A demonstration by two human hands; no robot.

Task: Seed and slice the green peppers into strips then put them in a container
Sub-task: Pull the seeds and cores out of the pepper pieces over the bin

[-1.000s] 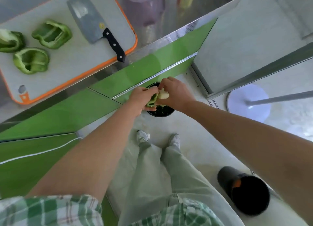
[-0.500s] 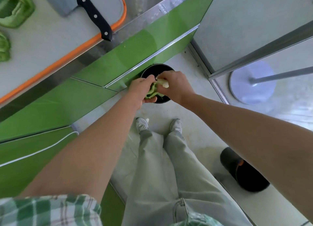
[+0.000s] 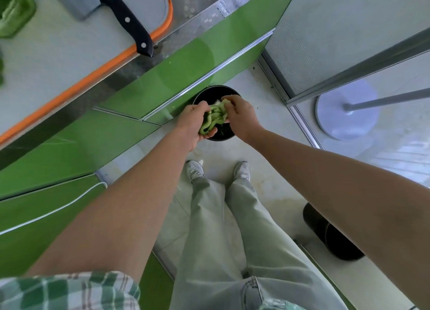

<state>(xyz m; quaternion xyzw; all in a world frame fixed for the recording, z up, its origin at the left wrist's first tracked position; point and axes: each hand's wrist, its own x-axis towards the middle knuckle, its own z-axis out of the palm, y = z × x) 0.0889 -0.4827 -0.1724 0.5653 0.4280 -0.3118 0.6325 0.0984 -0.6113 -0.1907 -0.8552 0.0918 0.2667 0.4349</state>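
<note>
Head view: green pepper piece (image 3: 213,120) clamped between left hand (image 3: 192,123) and right hand (image 3: 243,120), fingers of both curled on it, over a black bin (image 3: 209,94) on the floor by green cabinet fronts (image 3: 162,77). Up on the desk (image 3: 197,12), orange-rimmed cutting board (image 3: 58,54) with black-handled cleaver (image 3: 126,20) and another pepper half (image 3: 14,14) at the left edge. Second black bin (image 3: 332,237) lower right, partly behind the right forearm.

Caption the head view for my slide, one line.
Left hand and right hand hold a pepper piece over a black bin; knife lies on the board.
</note>
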